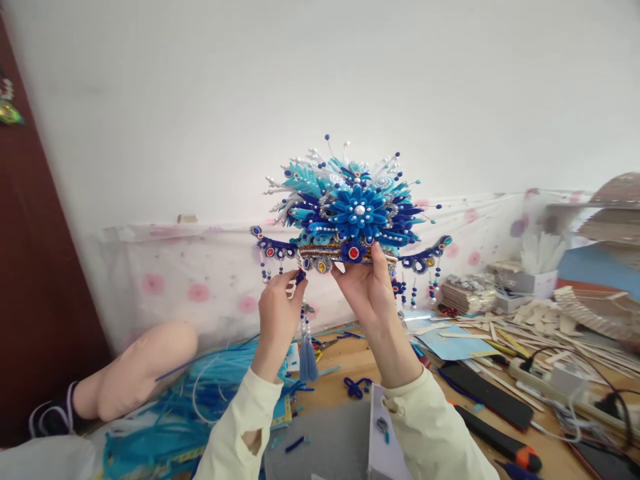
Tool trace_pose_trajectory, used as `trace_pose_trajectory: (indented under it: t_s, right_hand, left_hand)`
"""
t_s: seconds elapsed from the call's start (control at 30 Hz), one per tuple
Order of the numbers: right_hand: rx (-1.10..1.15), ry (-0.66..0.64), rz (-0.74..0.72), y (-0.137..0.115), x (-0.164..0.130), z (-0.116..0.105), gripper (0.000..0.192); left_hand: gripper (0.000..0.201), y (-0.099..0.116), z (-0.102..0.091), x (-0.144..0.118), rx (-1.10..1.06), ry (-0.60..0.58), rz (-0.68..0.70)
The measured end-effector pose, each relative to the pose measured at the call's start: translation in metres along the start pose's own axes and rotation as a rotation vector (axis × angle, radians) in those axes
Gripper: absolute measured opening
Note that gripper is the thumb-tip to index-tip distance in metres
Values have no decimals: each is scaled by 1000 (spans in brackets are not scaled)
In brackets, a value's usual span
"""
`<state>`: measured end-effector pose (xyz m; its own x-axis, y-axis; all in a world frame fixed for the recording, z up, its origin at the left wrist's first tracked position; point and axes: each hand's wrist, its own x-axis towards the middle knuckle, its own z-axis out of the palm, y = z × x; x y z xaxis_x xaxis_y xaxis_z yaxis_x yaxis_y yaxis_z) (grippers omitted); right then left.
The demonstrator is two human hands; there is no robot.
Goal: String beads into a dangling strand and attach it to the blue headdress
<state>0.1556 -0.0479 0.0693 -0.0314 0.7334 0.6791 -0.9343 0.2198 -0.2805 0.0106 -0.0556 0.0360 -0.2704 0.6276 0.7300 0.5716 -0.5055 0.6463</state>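
Left fingers [300,289] pinched, right fingers [381,265] spread

Back wall [200,100]: plain off-white, fills upper view. Lower part covered by a thin wrinkled sheet [135,280], pale with pink and some purple blotches, running along the far edge of the tabletop [327,397] toward its far right corner. Tabletop surface is light brown. Small tan block [187,219] at the sheet's top edge. Dark red-brown panel [40,220] beyond the tabletop's left edge; door or cabinet, can't tell. Light soft, fairly even.
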Motion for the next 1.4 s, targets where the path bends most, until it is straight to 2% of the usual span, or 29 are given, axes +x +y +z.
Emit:
trace_pose_trajectory:
  t_s: [0.2,0.33,0.57,0.83,1.1,1.23,1.4]
  right_hand:
    - [-11,-1,-3,-4,-4,3,8]
    - [-18,7,6,-3,-6,2,8]
    - [-27,37,21,-3,-5,-4,8]
    - [-49,50,12,-2,-7,1,7]
    - [-59,61,13,-1,-6,3,10]
    - [-51,53,7,-3,-3,2,12]
    - [-43,53,1,-4,3,2,10]
  left_hand:
    - [31,-19,9,-1,-273,-142,-82]
    - [35,-24,9,-9,-377,-209,-104]
    - [33,-27,5,-16,-427,-241,-134]
    - [46,-39,-6,-19,-475,-212,-253]
    - [46,-44,-12,-27,-412,-212,-274]
    - [44,-52,-22,-36,-349,-219,-323]
    - [45,-59,-54,-47,-308,-251,-412]
